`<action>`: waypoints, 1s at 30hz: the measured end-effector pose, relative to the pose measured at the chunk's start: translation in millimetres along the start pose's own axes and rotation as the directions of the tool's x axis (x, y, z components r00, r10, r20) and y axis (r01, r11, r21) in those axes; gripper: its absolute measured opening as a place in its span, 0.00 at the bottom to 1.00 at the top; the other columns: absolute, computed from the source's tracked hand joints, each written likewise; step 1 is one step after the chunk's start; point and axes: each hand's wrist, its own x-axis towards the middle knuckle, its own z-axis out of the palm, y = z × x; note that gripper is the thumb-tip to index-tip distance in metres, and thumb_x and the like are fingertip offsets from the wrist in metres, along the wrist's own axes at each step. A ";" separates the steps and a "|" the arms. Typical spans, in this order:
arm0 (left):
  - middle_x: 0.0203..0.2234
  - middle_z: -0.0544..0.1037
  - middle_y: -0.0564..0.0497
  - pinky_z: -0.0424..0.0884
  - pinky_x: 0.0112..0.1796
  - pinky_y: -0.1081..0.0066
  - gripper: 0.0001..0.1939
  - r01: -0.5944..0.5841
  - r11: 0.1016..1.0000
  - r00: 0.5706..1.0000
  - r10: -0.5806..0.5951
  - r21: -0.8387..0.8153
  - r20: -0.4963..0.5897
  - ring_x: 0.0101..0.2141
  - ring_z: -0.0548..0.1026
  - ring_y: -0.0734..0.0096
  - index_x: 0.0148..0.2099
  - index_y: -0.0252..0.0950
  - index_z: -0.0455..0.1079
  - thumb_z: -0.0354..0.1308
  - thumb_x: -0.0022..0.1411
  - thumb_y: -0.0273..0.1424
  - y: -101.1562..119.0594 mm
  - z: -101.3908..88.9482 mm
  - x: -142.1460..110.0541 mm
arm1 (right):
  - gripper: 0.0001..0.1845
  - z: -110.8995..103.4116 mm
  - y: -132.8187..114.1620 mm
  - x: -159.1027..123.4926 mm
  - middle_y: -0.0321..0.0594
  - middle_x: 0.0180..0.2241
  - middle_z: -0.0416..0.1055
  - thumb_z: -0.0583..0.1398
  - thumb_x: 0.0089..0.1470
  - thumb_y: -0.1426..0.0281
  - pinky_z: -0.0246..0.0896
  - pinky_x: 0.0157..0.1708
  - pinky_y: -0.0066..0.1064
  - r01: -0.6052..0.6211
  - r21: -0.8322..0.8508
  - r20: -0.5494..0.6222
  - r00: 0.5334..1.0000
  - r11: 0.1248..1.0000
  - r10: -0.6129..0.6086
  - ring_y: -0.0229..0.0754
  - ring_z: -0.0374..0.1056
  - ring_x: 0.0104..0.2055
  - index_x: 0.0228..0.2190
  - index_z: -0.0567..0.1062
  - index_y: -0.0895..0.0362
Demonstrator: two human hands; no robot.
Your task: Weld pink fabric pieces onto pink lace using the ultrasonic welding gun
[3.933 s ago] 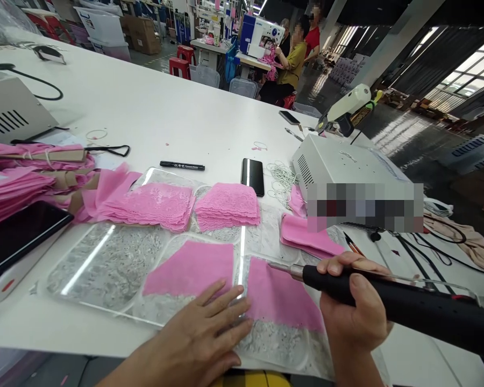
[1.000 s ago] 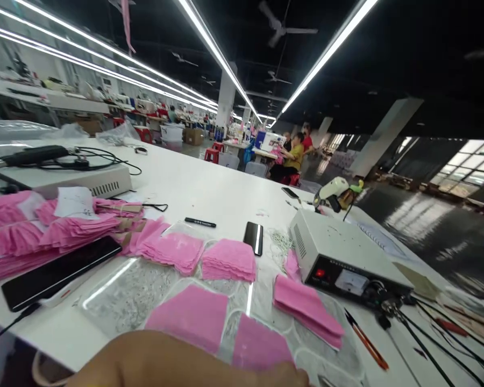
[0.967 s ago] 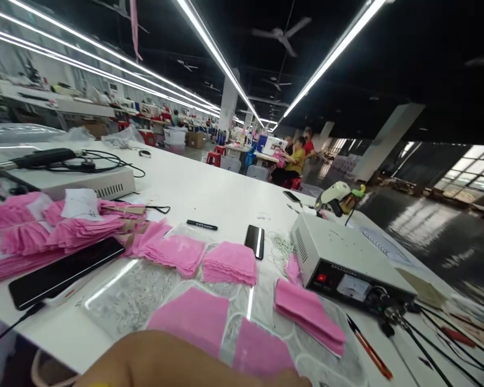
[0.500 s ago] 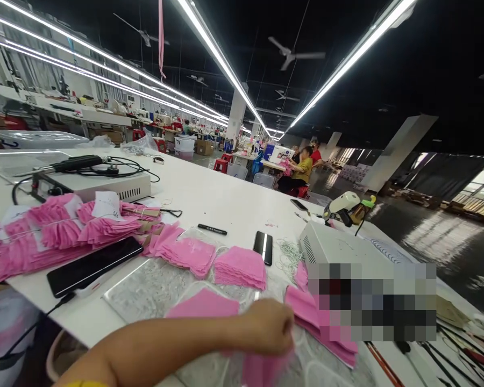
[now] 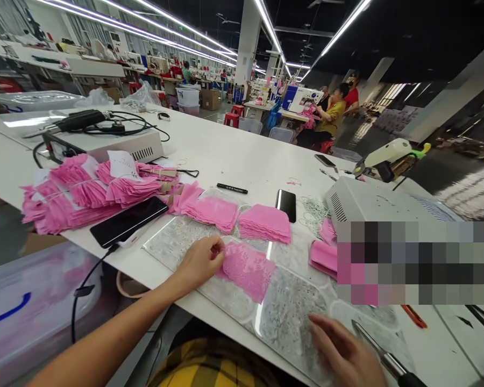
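Observation:
My left hand (image 5: pixel 201 260) pinches the left edge of a pink lace fabric piece (image 5: pixel 250 271), which lies over a clear plastic template (image 5: pixel 292 301). Near the front edge, my right hand (image 5: pixel 344 349) is over the template with its fingers loosely apart and no fabric in them. Just right of it is a metal-tipped tool with a black handle (image 5: pixel 387 359), apparently not gripped. Behind the lace piece sit two stacks of pink cut fabric, the left stack (image 5: pixel 213 213) and the right stack (image 5: pixel 265 223). Folded pink fabric (image 5: pixel 322 258) is farther right.
Bundled pink pieces (image 5: pixel 92 193) lie left, beside a black phone (image 5: pixel 129 221) on a cable. Behind the stacks are a marker (image 5: pixel 232 188) and another phone (image 5: pixel 286 205). A grey box (image 5: pixel 371 201) stands right, partly blurred. A plastic bin (image 5: pixel 44 306) is below left.
The tool has left my right hand's grip. The plain pink pieces no longer show on the template; a lace piece lies there. My left hand has moved back left, and the view has tilted down.

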 end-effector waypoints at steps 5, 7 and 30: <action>0.27 0.75 0.52 0.64 0.39 0.63 0.04 -0.053 0.995 0.997 0.057 0.082 -0.055 0.31 0.71 0.65 0.32 0.37 0.68 0.52 0.56 0.26 -5.6 1.0 -10.8 | 0.20 37.0 -58.1 66.0 0.40 0.29 0.74 0.54 0.52 0.55 0.64 0.31 0.34 0.268 -0.256 0.197 0.955 0.929 -0.221 0.41 0.69 0.28 0.36 0.77 0.55; 0.28 0.75 0.52 0.63 0.41 0.62 0.05 -0.081 0.991 0.994 0.088 0.105 -0.070 0.33 0.71 0.64 0.32 0.37 0.67 0.51 0.57 0.25 -8.3 1.3 -14.4 | 0.16 50.0 -66.3 78.5 0.39 0.30 0.73 0.54 0.52 0.59 0.61 0.30 0.33 0.284 -0.306 0.209 0.951 0.909 -0.227 0.40 0.68 0.28 0.36 0.75 0.55; 0.37 0.76 0.48 0.65 0.43 0.59 0.04 -0.162 0.968 0.963 0.197 0.191 -0.183 0.41 0.73 0.61 0.34 0.37 0.65 0.53 0.59 0.23 -24.4 8.5 -35.7 | 0.13 81.2 -66.7 100.8 0.38 0.27 0.71 0.51 0.54 0.61 0.55 0.31 0.33 0.361 -0.326 0.275 0.920 0.874 -0.277 0.42 0.65 0.29 0.26 0.69 0.54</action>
